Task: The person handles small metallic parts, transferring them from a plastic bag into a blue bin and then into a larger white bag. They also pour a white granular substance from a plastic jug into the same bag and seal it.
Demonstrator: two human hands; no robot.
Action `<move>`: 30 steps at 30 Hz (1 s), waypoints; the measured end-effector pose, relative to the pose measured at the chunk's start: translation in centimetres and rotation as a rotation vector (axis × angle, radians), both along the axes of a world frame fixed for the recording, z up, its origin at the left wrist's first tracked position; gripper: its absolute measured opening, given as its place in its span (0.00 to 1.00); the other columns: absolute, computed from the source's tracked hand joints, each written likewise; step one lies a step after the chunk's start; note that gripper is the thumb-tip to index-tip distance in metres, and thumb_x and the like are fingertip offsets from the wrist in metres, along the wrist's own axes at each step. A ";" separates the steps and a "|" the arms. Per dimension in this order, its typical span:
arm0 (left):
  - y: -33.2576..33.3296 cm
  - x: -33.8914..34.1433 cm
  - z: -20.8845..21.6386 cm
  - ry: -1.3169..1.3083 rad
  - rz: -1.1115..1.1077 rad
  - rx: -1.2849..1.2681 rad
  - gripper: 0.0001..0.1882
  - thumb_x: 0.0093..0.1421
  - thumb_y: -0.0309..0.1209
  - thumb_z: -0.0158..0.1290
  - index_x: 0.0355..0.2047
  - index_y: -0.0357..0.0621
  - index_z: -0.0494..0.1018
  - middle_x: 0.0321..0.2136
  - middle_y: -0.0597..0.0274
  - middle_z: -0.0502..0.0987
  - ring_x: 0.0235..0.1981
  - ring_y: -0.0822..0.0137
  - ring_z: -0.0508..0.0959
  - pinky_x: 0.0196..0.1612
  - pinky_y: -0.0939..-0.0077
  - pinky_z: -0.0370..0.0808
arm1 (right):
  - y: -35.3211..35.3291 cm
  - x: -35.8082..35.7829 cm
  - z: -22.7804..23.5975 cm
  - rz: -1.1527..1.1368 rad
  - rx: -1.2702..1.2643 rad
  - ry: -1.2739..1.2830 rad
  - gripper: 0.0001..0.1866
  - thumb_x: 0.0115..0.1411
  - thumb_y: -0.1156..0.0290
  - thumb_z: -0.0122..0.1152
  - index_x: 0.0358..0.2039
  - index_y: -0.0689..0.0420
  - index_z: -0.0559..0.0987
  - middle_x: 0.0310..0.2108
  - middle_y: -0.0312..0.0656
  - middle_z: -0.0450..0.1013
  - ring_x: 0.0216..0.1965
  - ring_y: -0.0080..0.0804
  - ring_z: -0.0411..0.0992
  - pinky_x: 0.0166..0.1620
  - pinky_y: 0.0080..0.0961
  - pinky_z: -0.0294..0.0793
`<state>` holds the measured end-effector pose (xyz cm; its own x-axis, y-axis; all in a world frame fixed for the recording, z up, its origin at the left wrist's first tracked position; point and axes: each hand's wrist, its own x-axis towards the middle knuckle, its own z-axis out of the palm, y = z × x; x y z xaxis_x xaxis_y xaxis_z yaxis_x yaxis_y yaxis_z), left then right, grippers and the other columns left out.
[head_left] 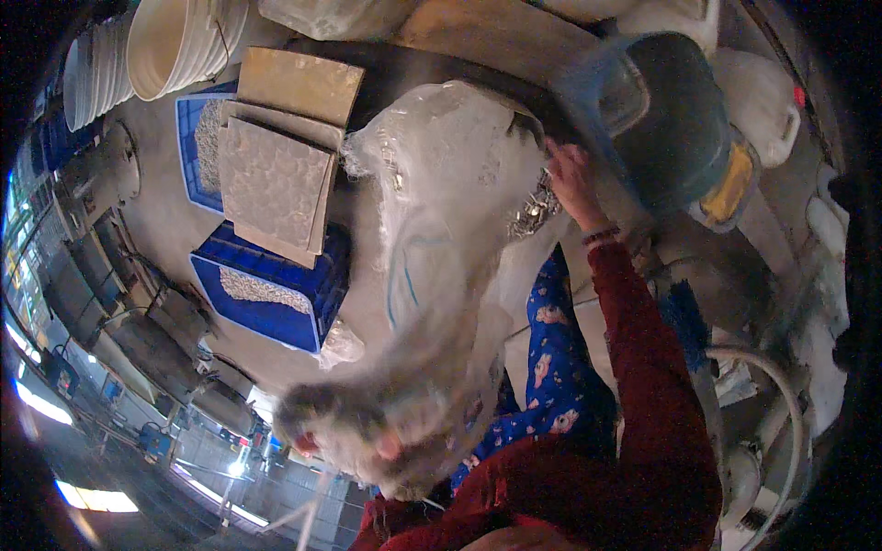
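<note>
Left hand (354, 436) fingers grip the bunched end of the large clear plastic bag (450, 211); right hand (571, 179) fingers pinch its mouth beside shiny metal pieces (533, 211). Best keep both grips tight, bag tilted steadily.

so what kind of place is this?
Probably a small metal-parts workshop: deep blue plastic crates of small silvery pieces, stacked white plastic buckets, and a clear plastic sack of shiny metal bits gripped by both hands.

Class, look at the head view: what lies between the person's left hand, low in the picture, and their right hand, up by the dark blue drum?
In the head view, the clear plastic bag stretches from the left hand up to the right hand; small shiny metal pieces show at its upper end.
</note>
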<state>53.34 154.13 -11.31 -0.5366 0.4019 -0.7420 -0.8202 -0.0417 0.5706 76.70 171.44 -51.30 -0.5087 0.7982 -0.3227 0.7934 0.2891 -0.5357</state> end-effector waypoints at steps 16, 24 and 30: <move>16.8 2.4 -0.2 -0.008 -0.156 0.068 0.18 0.55 0.39 0.48 0.41 0.39 0.71 0.32 0.57 0.76 0.32 0.63 0.75 0.40 0.72 0.72 | -13.4 -5.2 3.4 -0.105 -0.273 0.074 0.20 0.41 0.75 0.57 0.38 0.66 0.70 0.30 0.57 0.70 0.33 0.54 0.71 0.33 0.42 0.71; 13.9 3.8 -0.5 -0.088 -0.277 -0.025 0.16 0.55 0.37 0.48 0.40 0.39 0.71 0.33 0.57 0.76 0.32 0.63 0.76 0.38 0.72 0.74 | -7.6 -5.4 3.4 -1.357 -1.159 0.855 0.31 0.51 0.56 0.60 0.52 0.59 0.65 0.48 0.54 0.64 0.52 0.47 0.61 0.48 0.41 0.65; 15.5 6.0 -6.7 -0.299 -0.355 -0.301 0.16 0.55 0.35 0.46 0.41 0.42 0.71 0.37 0.59 0.75 0.37 0.63 0.75 0.42 0.69 0.73 | -11.8 -1.3 13.7 -1.174 -1.402 0.807 0.39 0.57 0.50 0.51 0.63 0.37 0.43 0.61 0.53 0.44 0.62 0.54 0.44 0.48 0.71 0.54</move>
